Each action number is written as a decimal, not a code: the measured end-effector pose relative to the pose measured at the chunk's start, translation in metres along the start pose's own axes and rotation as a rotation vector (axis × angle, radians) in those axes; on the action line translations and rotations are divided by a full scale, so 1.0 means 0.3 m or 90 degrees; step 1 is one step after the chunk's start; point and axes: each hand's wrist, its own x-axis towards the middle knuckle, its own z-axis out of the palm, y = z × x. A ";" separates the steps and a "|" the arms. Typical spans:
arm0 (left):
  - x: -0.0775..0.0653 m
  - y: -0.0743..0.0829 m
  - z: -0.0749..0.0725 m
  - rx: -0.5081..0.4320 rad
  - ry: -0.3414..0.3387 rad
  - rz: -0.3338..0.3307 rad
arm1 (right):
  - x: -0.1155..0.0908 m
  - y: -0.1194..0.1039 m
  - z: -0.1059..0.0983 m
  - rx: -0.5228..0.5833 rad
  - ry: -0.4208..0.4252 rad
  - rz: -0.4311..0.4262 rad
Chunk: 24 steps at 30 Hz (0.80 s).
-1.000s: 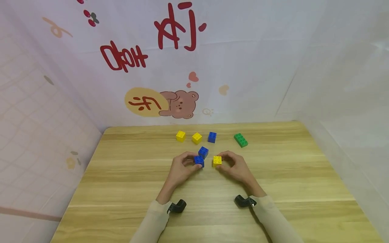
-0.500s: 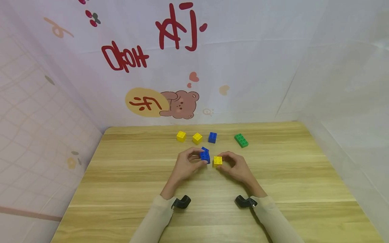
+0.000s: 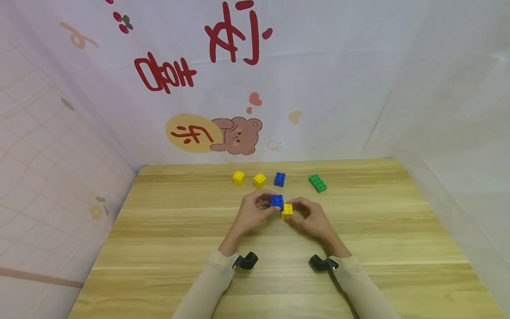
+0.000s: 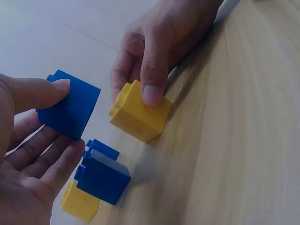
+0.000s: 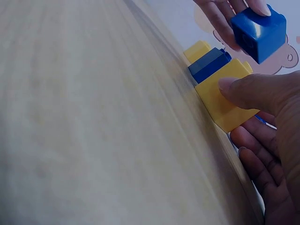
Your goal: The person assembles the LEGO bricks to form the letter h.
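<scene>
My left hand [image 3: 252, 213] pinches a blue building block [image 3: 276, 201] between thumb and fingers, raised off the table, as the right wrist view makes plain. To its right, my right hand [image 3: 314, 218] grips a yellow building block [image 3: 287, 211] by its sides, low at the tabletop. In the head view the blue block partly overlaps the yellow one; in the left wrist view the blue block [image 4: 70, 105] and the yellow block [image 4: 143, 112] are apart. Another blue block [image 4: 105, 176] stands on the table behind them, hidden in the head view by the held block and left hand.
Toward the back of the wooden table [image 3: 179, 248] are two yellow blocks, one at the left [image 3: 238, 178] and another yellow block [image 3: 260, 180] beside it. A blue block [image 3: 280, 179] and a longer green block [image 3: 317, 183] lie to their right. A white printed curtain [image 3: 326, 88] hangs behind.
My left hand has carried its blue block up and to the right, close to the yellow block. My right hand has stayed almost still, holding the yellow block.
</scene>
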 end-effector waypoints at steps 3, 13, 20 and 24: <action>0.006 -0.003 0.012 -0.011 -0.002 0.000 | 0.001 0.000 -0.003 0.009 -0.004 0.010; 0.022 -0.001 0.050 -0.024 -0.006 -0.014 | 0.010 -0.005 -0.005 0.029 -0.001 0.007; 0.031 0.000 0.075 -0.015 -0.006 -0.027 | 0.008 -0.037 -0.007 0.025 -0.009 0.017; 0.038 -0.005 0.087 -0.007 -0.014 -0.022 | 0.001 -0.114 -0.026 0.023 -0.011 0.022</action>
